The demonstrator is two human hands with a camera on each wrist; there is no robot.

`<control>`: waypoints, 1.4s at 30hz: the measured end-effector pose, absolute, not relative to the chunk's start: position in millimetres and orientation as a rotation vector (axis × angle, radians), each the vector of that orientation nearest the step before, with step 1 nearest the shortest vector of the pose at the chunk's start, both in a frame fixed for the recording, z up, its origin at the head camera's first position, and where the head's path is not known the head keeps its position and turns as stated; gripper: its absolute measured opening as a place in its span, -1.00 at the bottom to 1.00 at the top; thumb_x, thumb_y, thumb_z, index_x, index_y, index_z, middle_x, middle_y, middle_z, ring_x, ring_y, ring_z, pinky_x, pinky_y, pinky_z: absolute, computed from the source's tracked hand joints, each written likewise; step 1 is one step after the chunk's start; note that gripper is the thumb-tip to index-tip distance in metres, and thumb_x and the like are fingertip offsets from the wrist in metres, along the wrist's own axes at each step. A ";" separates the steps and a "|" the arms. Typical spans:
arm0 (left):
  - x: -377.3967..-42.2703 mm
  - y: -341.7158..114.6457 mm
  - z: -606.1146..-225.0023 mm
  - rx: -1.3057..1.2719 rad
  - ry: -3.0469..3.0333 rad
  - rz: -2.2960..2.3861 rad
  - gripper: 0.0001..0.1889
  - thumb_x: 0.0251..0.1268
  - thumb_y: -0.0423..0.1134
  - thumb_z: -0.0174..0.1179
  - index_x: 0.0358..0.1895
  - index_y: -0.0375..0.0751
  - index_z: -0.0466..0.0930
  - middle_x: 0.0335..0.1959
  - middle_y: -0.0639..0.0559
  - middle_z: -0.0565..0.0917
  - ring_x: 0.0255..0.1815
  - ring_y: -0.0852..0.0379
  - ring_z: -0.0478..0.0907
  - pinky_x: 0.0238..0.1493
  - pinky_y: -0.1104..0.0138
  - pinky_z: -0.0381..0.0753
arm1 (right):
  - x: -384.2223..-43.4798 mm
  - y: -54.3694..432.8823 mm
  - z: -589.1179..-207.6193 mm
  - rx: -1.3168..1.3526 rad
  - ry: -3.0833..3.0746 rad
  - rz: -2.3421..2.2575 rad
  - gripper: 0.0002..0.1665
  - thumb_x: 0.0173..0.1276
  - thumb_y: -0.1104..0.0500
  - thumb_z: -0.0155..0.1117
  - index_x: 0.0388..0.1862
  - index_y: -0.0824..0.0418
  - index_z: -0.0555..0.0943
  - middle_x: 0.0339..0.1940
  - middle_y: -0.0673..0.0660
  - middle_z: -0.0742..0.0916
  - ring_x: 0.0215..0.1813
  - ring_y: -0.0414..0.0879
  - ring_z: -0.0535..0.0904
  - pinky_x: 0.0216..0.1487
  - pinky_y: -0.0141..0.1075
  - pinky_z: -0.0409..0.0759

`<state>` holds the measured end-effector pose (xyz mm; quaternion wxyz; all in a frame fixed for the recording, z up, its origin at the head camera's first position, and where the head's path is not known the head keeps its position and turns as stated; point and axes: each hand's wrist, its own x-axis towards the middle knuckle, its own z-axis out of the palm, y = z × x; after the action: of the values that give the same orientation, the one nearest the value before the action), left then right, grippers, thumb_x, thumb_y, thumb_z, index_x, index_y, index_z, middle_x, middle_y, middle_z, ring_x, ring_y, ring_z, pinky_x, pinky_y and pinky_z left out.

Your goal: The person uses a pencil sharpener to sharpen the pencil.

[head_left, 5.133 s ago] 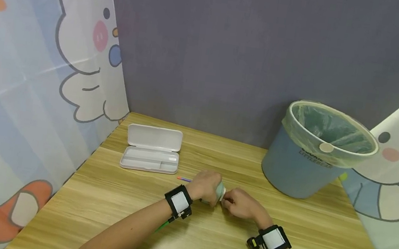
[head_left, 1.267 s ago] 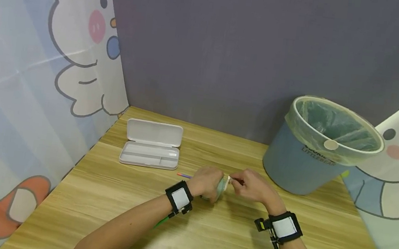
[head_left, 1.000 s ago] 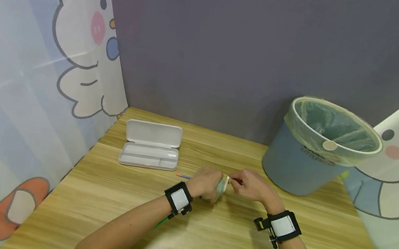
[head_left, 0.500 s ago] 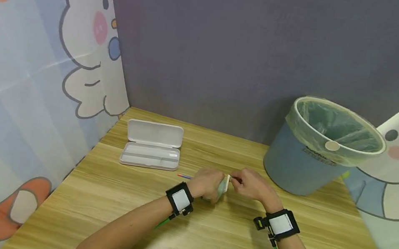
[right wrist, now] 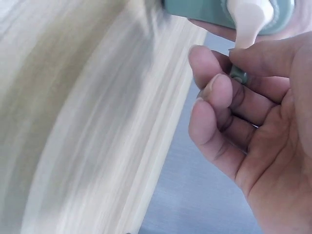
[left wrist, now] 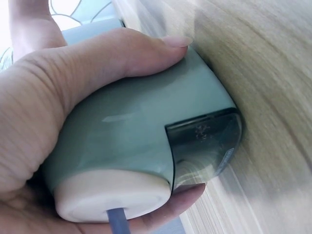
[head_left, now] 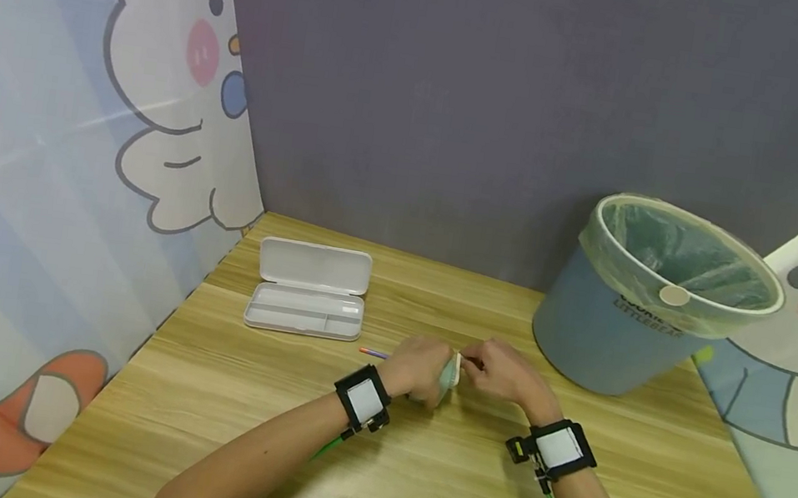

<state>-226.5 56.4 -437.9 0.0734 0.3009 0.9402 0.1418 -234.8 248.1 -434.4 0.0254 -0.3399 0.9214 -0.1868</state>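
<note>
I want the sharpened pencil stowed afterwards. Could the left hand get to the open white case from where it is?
Probably yes: the white case lies open just beyond the left hand, with only bare table between. But that hand now grips the green sharpener, which it would have to release first.

Light wooden table (head_left: 413, 486) — white pencil case (head_left: 307, 299) lying open at back left, blue bin (head_left: 632, 322) at back right, pencil (head_left: 374, 353) just in front of the case.
</note>
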 end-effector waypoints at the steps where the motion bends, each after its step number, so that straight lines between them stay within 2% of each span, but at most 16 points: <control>1: -226.6 56.4 -438.4 0.906 2.822 0.424 -0.56 -0.39 -0.22 0.71 -0.40 -0.04 0.60 -0.50 0.16 0.56 -0.49 0.19 0.47 -0.52 0.35 0.47 | -234.8 248.2 -435.6 -1.054 2.850 -0.565 -0.60 0.45 0.29 0.16 -0.60 -0.01 0.42 -0.69 -0.21 0.30 -0.66 -0.39 0.16 -0.55 -0.46 0.15; 11: -226.7 55.2 -438.3 0.908 2.824 0.432 -0.53 -0.37 -0.19 0.72 -0.34 -0.05 0.61 -0.47 0.16 0.57 -0.47 0.18 0.48 -0.51 0.35 0.47 | -234.6 246.4 -448.9 -1.076 2.846 -0.513 -0.57 0.40 0.32 0.16 -0.64 -0.02 0.38 -0.68 -0.21 0.28 -0.65 -0.38 0.15 -0.54 -0.47 0.14; 17: -225.3 55.2 -436.1 0.905 2.801 0.437 -0.57 -0.35 -0.18 0.74 -0.44 -0.05 0.60 -0.53 0.16 0.57 -0.54 0.19 0.47 -0.57 0.38 0.47 | -230.1 246.8 -454.6 -1.101 2.812 -0.560 -0.58 0.39 0.33 0.16 -0.65 -0.01 0.42 -0.70 -0.21 0.29 -0.66 -0.40 0.14 -0.56 -0.47 0.14; 24: -226.3 55.6 -438.6 0.910 2.828 0.398 -0.54 -0.37 -0.16 0.74 -0.39 -0.05 0.61 -0.49 0.16 0.58 -0.51 0.20 0.48 -0.54 0.38 0.48 | -227.2 245.4 -458.7 -1.078 2.786 -0.551 -0.58 0.42 0.34 0.11 -0.64 0.00 0.39 -0.69 -0.19 0.30 -0.66 -0.38 0.14 -0.54 -0.47 0.15; 30: -225.8 55.9 -438.4 0.901 2.820 0.415 -0.56 -0.38 -0.17 0.74 -0.44 -0.04 0.60 -0.52 0.16 0.57 -0.52 0.19 0.47 -0.56 0.37 0.48 | -223.8 244.2 -459.9 -1.076 2.830 -0.489 -0.60 0.42 0.32 0.11 -0.62 0.01 0.39 -0.70 -0.18 0.32 -0.66 -0.37 0.17 -0.55 -0.46 0.17; 42: -222.3 54.2 -435.1 0.886 2.815 0.441 -0.55 -0.37 -0.16 0.75 -0.43 -0.04 0.60 -0.52 0.17 0.56 -0.53 0.20 0.46 -0.57 0.38 0.46 | -218.4 244.8 -463.3 -1.041 2.775 -0.534 -0.67 0.47 0.33 0.07 -0.52 0.06 0.50 -0.67 -0.18 0.37 -0.65 -0.37 0.22 -0.54 -0.45 0.24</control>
<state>-222.3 54.2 -435.1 0.0786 0.2960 0.9404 0.1475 -218.4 244.8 -463.3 0.0648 -0.3449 0.9195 -0.1769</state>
